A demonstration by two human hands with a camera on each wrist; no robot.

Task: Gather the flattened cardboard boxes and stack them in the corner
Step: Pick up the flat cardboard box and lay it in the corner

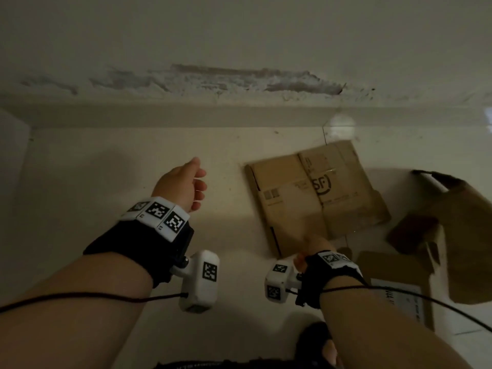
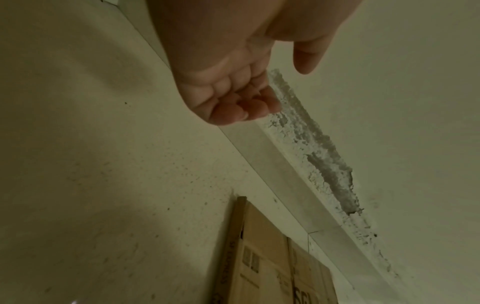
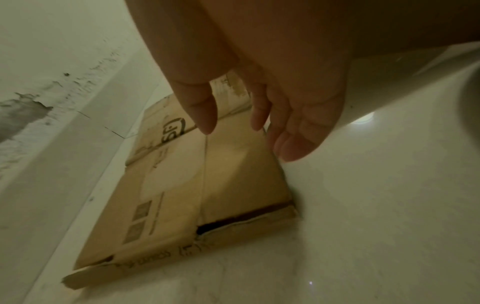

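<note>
Nearest us, our right hand (image 1: 314, 249) hangs just over the near edge of the flattened SF cardboard box (image 1: 308, 193), its grip spread with the fingers (image 3: 293, 148) straight and nothing pinched; whether a fingertip touches the card we cannot tell. Our left hand (image 1: 183, 185), at about ten o'clock from the right, is loosely curled and empty over the bare floor (image 1: 93, 187). We judge the gathering step is in hand: this box has yet to be picked up. Next we would slide fingers under its near edge and lift. The box is brown, creased down the middle, torn at one end, lying flat near the skirting (image 1: 186, 115). More cardboard (image 1: 463, 235) sits at three o'clock. Beyond, the wall (image 1: 239, 35) shows crumbling plaster.
</note>
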